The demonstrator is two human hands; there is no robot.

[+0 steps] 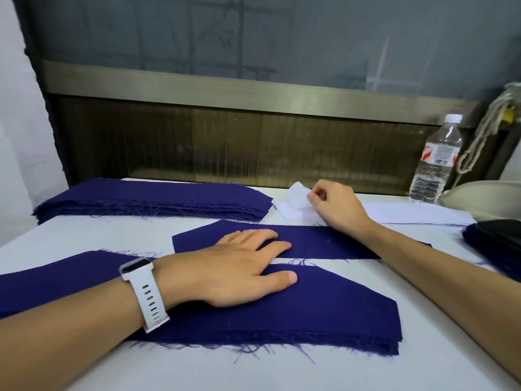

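1. A person's left hand (239,266) lies palm down with fingers (265,235) straight and slightly spread. The fingertips press a single flat dark purple fabric piece (324,244) at mid-tabletop, and the thumb rests on the stack just in front of that piece.
2. That thick stack of dark purple cut fabric pieces with frayed edges (324,311) lies just nearer the camera than the single piece, with a narrow strip of white cloth-covered tabletop (84,238) showing between them.
3. The right hand (335,204) is just behind the single piece. Its curled fingers and thumb pinch the corner of a thin white fabric piece (297,196), which is lifted and crumpled at the held end.
4. A flat pile of white fabric strips (408,214) lies behind the single piece and runs to its right, with the pinched white piece at its left end.
5. A second stack of dark purple fabric pieces (152,197) lies behind and to the left of the single piece, near the tabletop's back edge.
6. A clear plastic water bottle with a white cap (435,162) stands upright well behind and to the right of the single piece.
7. A flat black phone-like slab (499,232) rests on more purple cloth, far right of the single piece.
8. A white wristwatch with a perforated strap (143,292) is on the left wrist, which lies over the front stack.
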